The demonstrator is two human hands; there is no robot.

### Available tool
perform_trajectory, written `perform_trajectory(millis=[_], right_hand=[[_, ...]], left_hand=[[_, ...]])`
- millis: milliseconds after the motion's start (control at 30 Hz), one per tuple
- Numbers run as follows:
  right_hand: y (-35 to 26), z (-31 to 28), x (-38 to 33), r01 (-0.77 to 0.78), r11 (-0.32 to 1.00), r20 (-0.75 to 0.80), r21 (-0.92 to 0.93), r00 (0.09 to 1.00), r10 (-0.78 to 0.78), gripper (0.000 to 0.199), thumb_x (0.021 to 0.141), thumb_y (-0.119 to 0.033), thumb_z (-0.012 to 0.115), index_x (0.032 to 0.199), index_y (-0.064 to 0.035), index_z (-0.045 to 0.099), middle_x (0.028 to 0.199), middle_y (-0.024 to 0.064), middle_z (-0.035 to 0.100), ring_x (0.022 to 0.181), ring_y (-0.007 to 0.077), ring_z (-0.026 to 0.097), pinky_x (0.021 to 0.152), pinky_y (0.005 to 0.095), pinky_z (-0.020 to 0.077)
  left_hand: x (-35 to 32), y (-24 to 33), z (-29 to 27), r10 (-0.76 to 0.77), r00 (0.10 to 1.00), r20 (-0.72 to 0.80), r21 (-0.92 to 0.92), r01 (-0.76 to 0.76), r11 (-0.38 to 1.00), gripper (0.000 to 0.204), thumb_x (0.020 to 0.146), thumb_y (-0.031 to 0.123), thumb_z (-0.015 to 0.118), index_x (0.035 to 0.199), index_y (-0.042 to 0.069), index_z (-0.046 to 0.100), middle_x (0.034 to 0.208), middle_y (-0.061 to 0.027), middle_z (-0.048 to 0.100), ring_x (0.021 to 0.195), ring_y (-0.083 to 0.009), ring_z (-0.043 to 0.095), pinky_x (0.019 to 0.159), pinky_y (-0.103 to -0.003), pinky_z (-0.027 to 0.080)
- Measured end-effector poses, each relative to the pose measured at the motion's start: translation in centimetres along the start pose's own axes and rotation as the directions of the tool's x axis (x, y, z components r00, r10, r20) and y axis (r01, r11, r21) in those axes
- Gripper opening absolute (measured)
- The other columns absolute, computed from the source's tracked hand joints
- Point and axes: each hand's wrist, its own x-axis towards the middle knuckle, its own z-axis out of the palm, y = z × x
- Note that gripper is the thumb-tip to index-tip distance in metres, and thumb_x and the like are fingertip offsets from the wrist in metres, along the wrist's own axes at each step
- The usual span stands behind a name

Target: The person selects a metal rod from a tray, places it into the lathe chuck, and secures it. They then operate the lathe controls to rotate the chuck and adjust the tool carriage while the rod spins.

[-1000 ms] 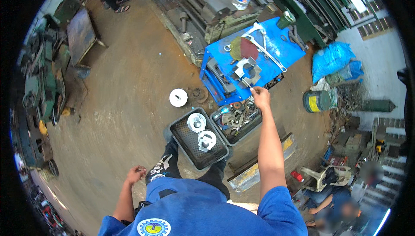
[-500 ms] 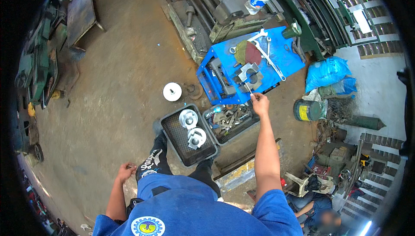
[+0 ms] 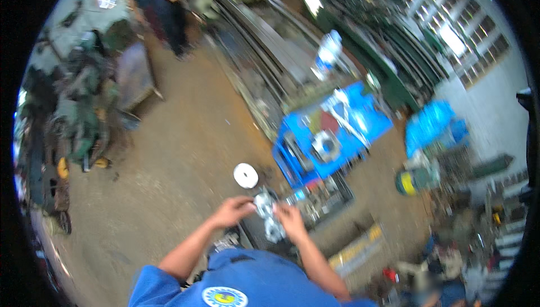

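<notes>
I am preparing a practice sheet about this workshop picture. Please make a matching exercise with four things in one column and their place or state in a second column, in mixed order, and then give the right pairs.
Things
1. metal part
2. white disc
3. blue sheet
4. plastic bottle

Places or states
A. lies on the dirt floor, just left of the blue sheet
B. stands far off, beyond the blue sheet
C. held between the left hand and the right hand
D. spread out with tools and metal pieces on it

Pairs: 1-C, 2-A, 3-D, 4-B
</notes>
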Motion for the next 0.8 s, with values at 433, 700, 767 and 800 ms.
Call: perform_trajectory(millis=[433, 700, 767, 800], right_hand=[[-1.0, -1.3, -4.4, -0.178, 0.948, 0.171, 0.263, 0.976, 0.136, 0.025, 0.093, 0.003, 0.048, 0.118, 0.0026, 0.051, 0.101, 0.0179, 0.067, 0.092, 0.021, 0.065, 0.078, 0.0301, 0.0525], [-7.0, 1.5, -5.1, 0.261, 0.831, -0.109, 0.491, 0.965, -0.239, 0.014, 0.097, -0.002, 0.046, 0.108, 0.0046, 0.051, 0.112, 0.0226, 0.064, 0.102, 0.0266, 0.064, 0.093, 0.0341, 0.0496], [-7.5, 1.8, -5.2, 0.274, 0.875, -0.182, 0.398, 0.959, -0.218, 0.015, 0.095, 0.002, 0.049, 0.108, 0.0051, 0.054, 0.113, 0.0186, 0.065, 0.101, 0.0216, 0.064, 0.091, 0.0327, 0.05], [-7.5, 1.7, -5.0, 0.237, 0.914, -0.211, 0.329, 0.962, -0.174, 0.015, 0.095, 0.001, 0.051, 0.108, 0.0036, 0.057, 0.113, 0.0161, 0.066, 0.1, 0.0192, 0.064, 0.091, 0.0316, 0.0499]], left_hand=[[0.5, 3.6, 4.1, -0.12, 0.992, 0.044, -0.442, 0.127, 0.888, 0.03, 0.102, 0.027, 0.045, 0.111, 0.004, 0.061, 0.079, -0.0012, 0.059, 0.069, -0.0091, 0.054, 0.064, -0.024, 0.045], [-1.7, 8.2, 6.9, 0.337, 0.929, -0.152, -0.009, -0.342, 0.94, 0.027, 0.095, 0.026, 0.059, 0.112, 0.004, 0.062, 0.095, -0.0023, 0.065, 0.088, -0.0087, 0.056, 0.077, -0.03, 0.047], [-1.2, 8.6, 6.4, 0.258, 0.956, -0.142, 0.161, -0.234, 0.959, 0.03, 0.095, 0.027, 0.058, 0.112, 0.003, 0.063, 0.099, -0.0057, 0.068, 0.096, -0.0104, 0.058, 0.084, -0.031, 0.047], [-1.1, 8.7, 6.1, 0.183, 0.977, -0.109, 0.256, -0.15, 0.955, 0.031, 0.095, 0.029, 0.058, 0.111, 0.002, 0.064, 0.097, -0.0053, 0.068, 0.093, -0.0114, 0.058, 0.084, -0.032, 0.048]])
